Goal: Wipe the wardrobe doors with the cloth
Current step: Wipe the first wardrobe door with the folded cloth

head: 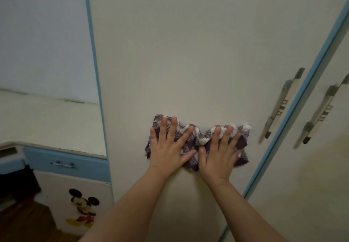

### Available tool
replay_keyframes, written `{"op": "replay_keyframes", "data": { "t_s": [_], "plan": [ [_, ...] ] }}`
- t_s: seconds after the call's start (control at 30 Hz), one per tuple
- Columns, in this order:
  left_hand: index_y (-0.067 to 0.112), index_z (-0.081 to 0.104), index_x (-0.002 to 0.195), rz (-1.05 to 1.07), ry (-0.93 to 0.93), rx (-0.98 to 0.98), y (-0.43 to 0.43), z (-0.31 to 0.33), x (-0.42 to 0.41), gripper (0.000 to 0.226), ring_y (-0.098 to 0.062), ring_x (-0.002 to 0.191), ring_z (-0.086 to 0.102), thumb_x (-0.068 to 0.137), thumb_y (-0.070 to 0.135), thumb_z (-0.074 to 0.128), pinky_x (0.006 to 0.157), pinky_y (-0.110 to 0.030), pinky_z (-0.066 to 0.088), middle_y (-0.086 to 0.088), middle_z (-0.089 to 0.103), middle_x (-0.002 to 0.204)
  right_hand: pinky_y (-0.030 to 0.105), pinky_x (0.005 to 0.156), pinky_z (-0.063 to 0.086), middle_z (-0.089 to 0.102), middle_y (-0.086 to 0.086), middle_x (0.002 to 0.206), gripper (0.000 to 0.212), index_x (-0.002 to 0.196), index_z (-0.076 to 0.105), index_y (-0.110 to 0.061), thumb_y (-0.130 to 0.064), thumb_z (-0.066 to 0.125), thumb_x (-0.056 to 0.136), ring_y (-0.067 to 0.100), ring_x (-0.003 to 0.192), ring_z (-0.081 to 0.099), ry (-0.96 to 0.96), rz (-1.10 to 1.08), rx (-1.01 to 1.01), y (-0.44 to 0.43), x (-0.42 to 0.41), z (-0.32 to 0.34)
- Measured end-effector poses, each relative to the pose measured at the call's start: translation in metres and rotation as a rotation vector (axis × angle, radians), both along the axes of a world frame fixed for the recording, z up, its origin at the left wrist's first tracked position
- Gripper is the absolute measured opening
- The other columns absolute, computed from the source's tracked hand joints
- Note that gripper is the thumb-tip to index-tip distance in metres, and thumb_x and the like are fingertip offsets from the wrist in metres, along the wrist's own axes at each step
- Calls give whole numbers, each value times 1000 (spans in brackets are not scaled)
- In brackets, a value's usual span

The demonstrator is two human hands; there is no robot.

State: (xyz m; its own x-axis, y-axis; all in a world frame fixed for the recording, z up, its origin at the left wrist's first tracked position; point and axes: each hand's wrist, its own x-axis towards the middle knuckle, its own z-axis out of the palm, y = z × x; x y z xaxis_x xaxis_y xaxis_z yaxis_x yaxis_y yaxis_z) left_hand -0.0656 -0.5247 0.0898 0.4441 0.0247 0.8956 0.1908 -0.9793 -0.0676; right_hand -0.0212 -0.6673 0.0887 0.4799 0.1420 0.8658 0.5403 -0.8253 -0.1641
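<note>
A purple and white patterned cloth (200, 138) lies bunched flat against the cream wardrobe door (188, 53). My left hand (170, 145) presses on its left half with fingers spread and straight. My right hand (221, 151) presses on its right half, fingers straight too. The thumbs nearly meet at the cloth's middle. A second cream door (311, 185) stands to the right, past a blue edge strip (294, 113).
Two long metal handles (283, 102) (321, 113) sit on either side of the blue strip, just right of the cloth. At the left are a mirror panel (47, 53), a blue drawer (66, 164) and a cabinet door with a cartoon mouse sticker (83, 211).
</note>
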Motion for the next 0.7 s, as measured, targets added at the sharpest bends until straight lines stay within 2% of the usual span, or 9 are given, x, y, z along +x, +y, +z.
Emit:
{"op": "replay_keyframes", "data": {
  "t_s": [0.1,0.2,0.37,0.57,0.7],
  "plan": [
    [38,0,145,24,-48,27,27,13,-3,75,-29,142,-15,83,74,22,109,-55,-1,-7,-22,153,60,107,-3,-23,-2,155,78,148,-10,-25,-43,34,86,25,142,-19,-116,36,-109,21,-1,19],
    [38,0,145,50,-114,76,59,44,-6,80,-29,141,-16,80,79,23,109,-54,-5,-7,-24,153,54,108,-15,-24,-4,154,77,148,-11,-27,-45,33,88,23,142,-20,-200,-5,-79,51,0,47],
    [37,6,145,-2,-179,154,88,66,-8,81,-26,142,-12,79,78,27,109,-53,-2,-5,-20,154,55,107,-16,-24,-6,154,77,148,-10,-28,-45,35,87,22,142,-20,-240,-44,15,82,-3,62],
    [36,0,146,1,-167,84,97,33,-12,83,-29,142,-14,79,78,25,110,-51,-10,-7,-21,154,54,109,-15,-20,-3,155,63,148,-8,-26,-47,19,95,24,143,-17,-304,-39,-109,79,-2,42],
    [35,-6,145,21,-84,56,102,-11,-22,83,-33,140,-17,79,79,21,109,-55,-9,-11,-25,152,55,109,-13,-20,-1,155,61,148,-9,-25,-48,13,97,25,142,-17,-231,-35,-165,84,-11,-3]
  ]
}}
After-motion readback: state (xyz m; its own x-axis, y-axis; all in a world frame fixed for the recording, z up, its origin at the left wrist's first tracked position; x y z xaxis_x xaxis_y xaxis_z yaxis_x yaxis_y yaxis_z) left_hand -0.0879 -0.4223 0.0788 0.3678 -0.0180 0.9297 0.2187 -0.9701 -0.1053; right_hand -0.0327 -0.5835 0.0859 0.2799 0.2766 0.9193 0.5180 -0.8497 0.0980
